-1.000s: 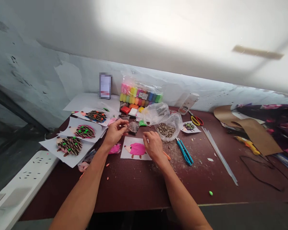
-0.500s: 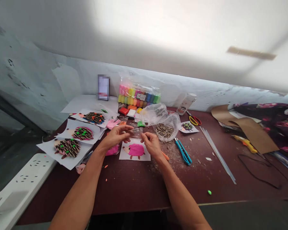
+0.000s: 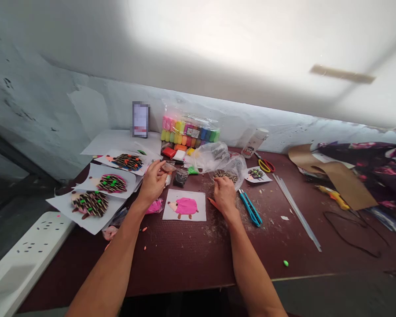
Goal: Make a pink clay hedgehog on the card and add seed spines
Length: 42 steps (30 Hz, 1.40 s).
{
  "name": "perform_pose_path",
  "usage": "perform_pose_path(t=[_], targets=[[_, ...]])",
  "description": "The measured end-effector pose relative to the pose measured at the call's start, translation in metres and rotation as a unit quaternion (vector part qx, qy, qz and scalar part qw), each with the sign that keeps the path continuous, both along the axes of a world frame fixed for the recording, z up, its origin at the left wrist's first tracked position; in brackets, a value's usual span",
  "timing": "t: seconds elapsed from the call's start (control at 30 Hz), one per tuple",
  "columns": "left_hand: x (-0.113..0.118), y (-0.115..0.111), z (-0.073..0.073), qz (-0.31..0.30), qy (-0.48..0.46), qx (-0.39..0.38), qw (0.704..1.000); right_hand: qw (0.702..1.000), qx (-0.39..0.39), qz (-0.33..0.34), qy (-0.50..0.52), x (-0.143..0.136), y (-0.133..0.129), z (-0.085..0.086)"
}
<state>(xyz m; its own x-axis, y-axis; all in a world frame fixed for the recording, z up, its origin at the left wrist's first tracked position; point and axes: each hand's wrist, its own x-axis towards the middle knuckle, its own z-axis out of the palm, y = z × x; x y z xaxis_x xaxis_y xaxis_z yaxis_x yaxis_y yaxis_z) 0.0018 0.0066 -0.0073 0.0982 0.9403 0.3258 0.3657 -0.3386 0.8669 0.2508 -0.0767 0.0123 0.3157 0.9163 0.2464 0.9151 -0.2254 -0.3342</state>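
Note:
My left hand [image 3: 153, 182] is at the small clay packets left of centre. Its fingers are curled against a clear packet [image 3: 169, 166]; what lies between them cannot be made out. My right hand [image 3: 224, 193] reaches to the near edge of a clear plastic bag of striped sunflower seeds [image 3: 230, 175], fingers bent down and tips partly hidden. Between the hands lies a white card [image 3: 168, 213] bearing a flat pink clay hedgehog [image 3: 187, 206] with a beige face and brown feet. A packet of black clay [image 3: 181, 177] sits behind the card. An orange pointed tool [image 3: 213, 202] lies by my right wrist.
Finished seed-spined hedgehogs [image 3: 90, 203] lie on papers at left, beside a white power strip [image 3: 29, 255]. Behind are a phone [image 3: 141, 119] and coloured clay tubs [image 3: 189, 132]. At right are a blue cutter [image 3: 251, 209], scissors [image 3: 266, 165], glue sticks [image 3: 297, 213] and a glue gun [image 3: 333, 197].
My hands have parted from over the card, where they held a clear packet. The left moved back to the packets, the right moved to the seeds. The black clay packet now shows.

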Motion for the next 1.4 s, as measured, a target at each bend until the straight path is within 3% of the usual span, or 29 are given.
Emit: perform_pose_path(t=[0.17, 0.3, 0.43, 0.53, 0.7, 0.9, 1.13, 1.2, 1.3, 1.4], targets=[[0.002, 0.0, -0.002, -0.001, 0.038, 0.019, 0.999, 0.993, -0.092, 0.008, -0.069, -0.012, -0.002, -0.001], [0.002, 0.0, -0.005, -0.01, 0.072, 0.027, 0.997, 0.992, -0.09, 0.055, -0.07, -0.011, 0.0, 0.0], [0.001, 0.0, -0.007, -0.027, 0.077, 0.022, 0.996, 0.993, -0.073, -0.009, -0.091, 0.003, 0.008, 0.007], [0.002, -0.001, -0.005, -0.042, 0.077, 0.022, 0.996, 0.985, -0.132, -0.041, -0.102, 0.011, 0.016, 0.013], [0.003, -0.003, -0.001, -0.056, 0.089, 0.028, 0.994, 0.984, -0.131, -0.074, -0.099, 0.013, 0.023, 0.006], [0.002, -0.004, 0.002, -0.062, 0.107, 0.033, 0.992, 0.994, -0.081, -0.01, -0.074, 0.015, 0.028, -0.007], [0.002, -0.005, 0.002, -0.061, 0.119, 0.02, 0.991, 0.988, -0.031, 0.145, -0.05, -0.002, 0.028, -0.006], [0.001, -0.005, 0.002, -0.058, 0.125, 0.022, 0.99, 0.986, -0.022, 0.16, -0.052, -0.004, 0.025, -0.004], [0.001, -0.005, 0.002, -0.061, 0.131, 0.025, 0.989, 0.995, -0.008, 0.08, -0.058, 0.002, 0.022, -0.001], [0.001, -0.005, 0.002, -0.063, 0.133, 0.02, 0.989, 0.995, -0.058, -0.023, -0.078, 0.013, 0.022, 0.001]])
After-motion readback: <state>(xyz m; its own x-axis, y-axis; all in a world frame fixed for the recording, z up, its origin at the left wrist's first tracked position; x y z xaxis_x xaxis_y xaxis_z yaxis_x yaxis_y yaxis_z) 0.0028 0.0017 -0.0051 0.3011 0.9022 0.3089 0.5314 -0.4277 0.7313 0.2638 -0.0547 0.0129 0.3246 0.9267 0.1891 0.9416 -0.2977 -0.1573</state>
